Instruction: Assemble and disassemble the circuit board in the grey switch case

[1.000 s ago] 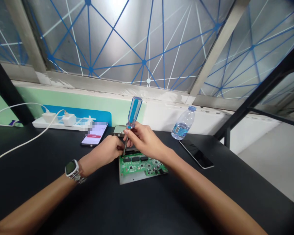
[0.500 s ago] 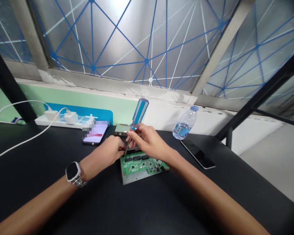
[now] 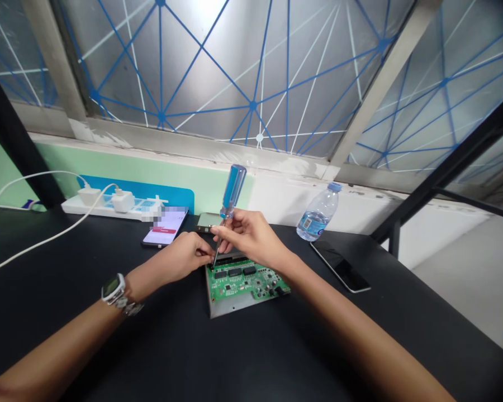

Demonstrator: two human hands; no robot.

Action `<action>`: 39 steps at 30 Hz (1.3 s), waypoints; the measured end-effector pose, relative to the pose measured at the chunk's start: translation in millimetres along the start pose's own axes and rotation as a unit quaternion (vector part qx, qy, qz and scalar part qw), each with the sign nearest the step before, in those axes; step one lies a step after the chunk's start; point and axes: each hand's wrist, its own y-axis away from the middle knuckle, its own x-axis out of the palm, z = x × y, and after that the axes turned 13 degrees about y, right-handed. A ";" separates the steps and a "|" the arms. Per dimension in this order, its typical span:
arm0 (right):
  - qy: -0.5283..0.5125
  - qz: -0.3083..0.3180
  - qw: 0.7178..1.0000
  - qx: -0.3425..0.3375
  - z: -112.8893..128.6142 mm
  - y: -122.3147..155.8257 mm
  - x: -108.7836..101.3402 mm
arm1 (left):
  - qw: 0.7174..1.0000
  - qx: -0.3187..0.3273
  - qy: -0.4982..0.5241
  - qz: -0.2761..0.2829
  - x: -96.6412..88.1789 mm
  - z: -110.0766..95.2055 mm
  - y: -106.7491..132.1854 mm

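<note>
A screwdriver [image 3: 233, 191] with a clear and blue handle leans slightly, its tip down at the back left corner of a green circuit board [image 3: 238, 287]. My right hand [image 3: 251, 234] is closed around its lower handle and shaft. Beside the tip, the fingers of my left hand [image 3: 190, 255] are pinched together; what they hold, if anything, is too small to make out. The board lies on a grey metal plate [image 3: 230, 307] on the black table. Behind my hands sits a metal box-like part [image 3: 207, 221], partly hidden.
A lit phone [image 3: 167, 226] lies back left, by a white power strip [image 3: 73, 205] with plugs and white cables. To the right stand a water bottle [image 3: 318, 215] and a dark phone [image 3: 339, 267]. Black frame bars [image 3: 419, 187] rise at the table's sides.
The screwdriver handle has tilted a little leftward and stands more upright, with its tip at the same corner. My left wrist has turned and shifted slightly left.
</note>
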 end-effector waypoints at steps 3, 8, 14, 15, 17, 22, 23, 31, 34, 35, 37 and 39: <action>0.005 -0.021 1.000 -0.003 -0.9 0.0 4.3 | 0.996 0.048 0.078 -0.017 1.0 -7.5 5.9; 0.061 -0.061 0.996 -0.002 -1.4 1.3 9.6 | 0.968 0.050 0.239 -0.060 12.5 -15.2 8.4; 0.121 -0.097 0.988 0.004 -2.1 1.2 14.2 | 0.950 0.039 0.288 -0.114 22.1 -5.7 7.4; 0.126 -0.098 0.987 0.006 -1.9 1.3 14.1 | 0.953 0.041 0.281 -0.109 21.8 -4.4 7.7; 0.131 -0.092 0.987 0.008 -0.4 1.8 12.3 | 0.960 0.041 0.256 -0.103 20.9 -2.6 8.2; 0.074 -0.010 0.997 0.014 8.7 3.4 -1.1 | 0.971 0.057 0.216 -0.083 18.8 -5.7 9.1; 0.047 0.011 0.999 0.015 10.7 3.6 -4.3 | 0.971 0.064 0.217 -0.074 18.2 -7.5 9.5; -0.032 0.079 0.996 0.023 15.2 4.6 -16.1 | 0.969 0.077 0.232 -0.023 14.5 -15.7 11.5; -0.023 0.087 0.995 0.030 12.1 3.6 -14.3 | 0.969 0.076 0.237 -0.002 13.7 -14.4 9.9; -0.016 0.079 0.996 0.030 10.9 3.0 -13.4 | 0.970 0.076 0.230 0.002 13.3 -13.9 9.5; 0.001 0.051 0.998 0.024 8.8 1.7 -11.5 | 0.980 0.082 0.180 -0.010 11.9 -13.1 10.2; 0.017 0.025 0.999 0.013 7.0 0.5 -9.7 | 0.991 0.090 0.079 -0.057 10.3 -13.5 13.6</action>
